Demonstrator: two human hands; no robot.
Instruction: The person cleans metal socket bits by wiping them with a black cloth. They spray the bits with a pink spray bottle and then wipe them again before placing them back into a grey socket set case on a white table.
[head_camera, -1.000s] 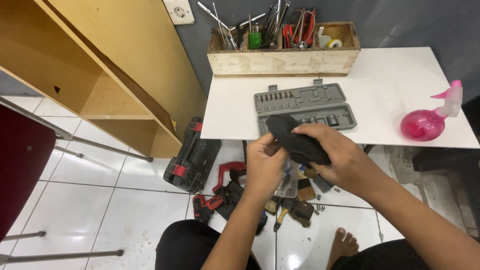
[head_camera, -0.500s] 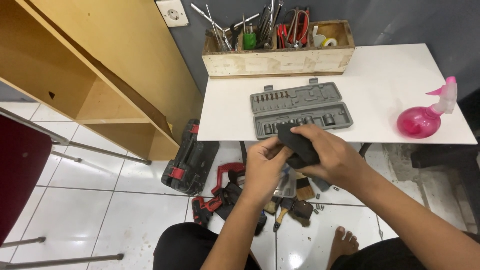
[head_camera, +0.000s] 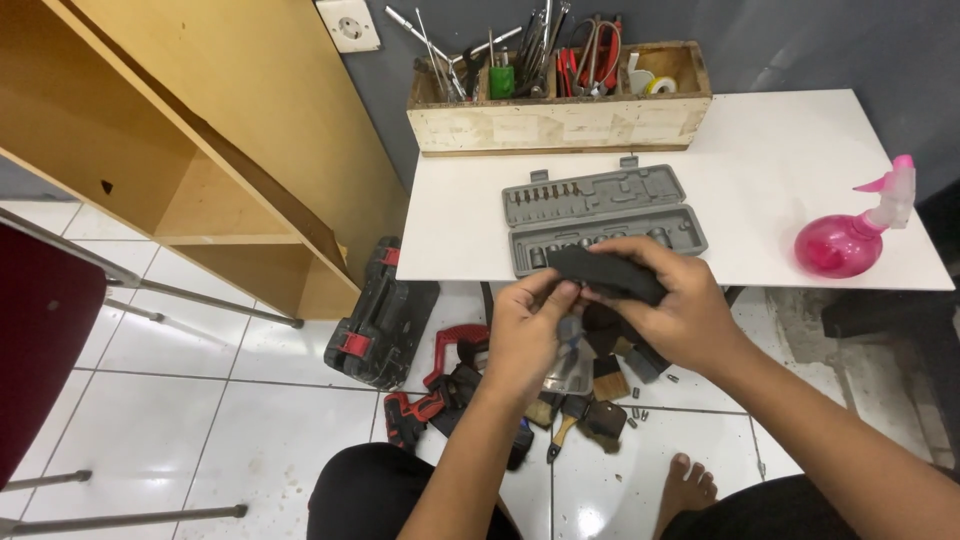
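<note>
White counter (head_camera: 800, 150) against a grey wall, tiled floor (head_camera: 200, 420) below with a clutter of tools. Landmark: open grey socket-set case (head_camera: 600, 215) lying flat near the counter's front edge. Both hands sit just in front of the case, over the counter edge. Right hand (head_camera: 680, 310) is wrapped around a black oblong tool body (head_camera: 605, 273), fingers closed over its top; left hand (head_camera: 530, 325) pinches the tool's near end with thumb and fingertips. What the left fingers are working on is hidden. Versus a second ago: the hands and tool sat lower and closer to the body, now raised right against the case's front rim, grip the same. Reads as fiddling with the tool end, nothing seated yet. Behind the case: wooden tool crate (head_camera: 560, 110) stuffed with pliers and wrenches. Right of the case: pink spray bottle (head_camera: 850, 235). Left of it, on the floor: black-and-red tool case (head_camera: 380, 320).
</note>
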